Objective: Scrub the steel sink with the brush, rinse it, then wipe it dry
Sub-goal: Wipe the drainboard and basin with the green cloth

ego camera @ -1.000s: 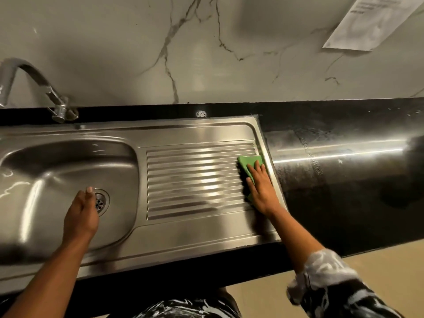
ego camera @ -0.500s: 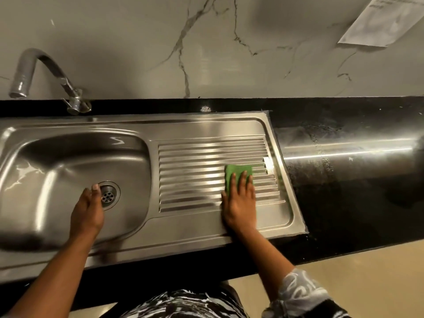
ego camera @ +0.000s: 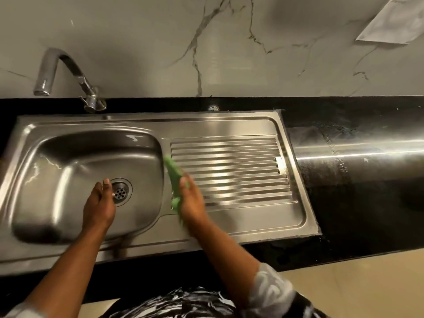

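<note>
Head view: the left hand (ego camera: 98, 206) reaches into the basin (ego camera: 57, 180), fingers together and loosely bent, holding nothing, fingertips just beside the drain (ego camera: 120, 191) at its 9 o'clock. The right hand (ego camera: 192, 203) is motion-blurred against a green cloth (ego camera: 172, 172) on the ridge between basin and ribbed drainboard (ego camera: 229, 171). I cannot tell whether its fingers curl round the cloth or press it flat. The steel sink (ego camera: 206, 125) fills the middle of the view and shines with streaked reflections. It is set into a glossy black countertop (ego camera: 355, 203) that runs off toward 3 o'clock. A curved chrome faucet (ego camera: 66, 63) stands at 10 o'clock. Behind it is a grey-veined marble wall (ego camera: 160, 42), with a paper sheet (ego camera: 394, 21) on it at 1 o'clock. Pale floor (ego camera: 355, 283) shows at 5 o'clock.
</note>
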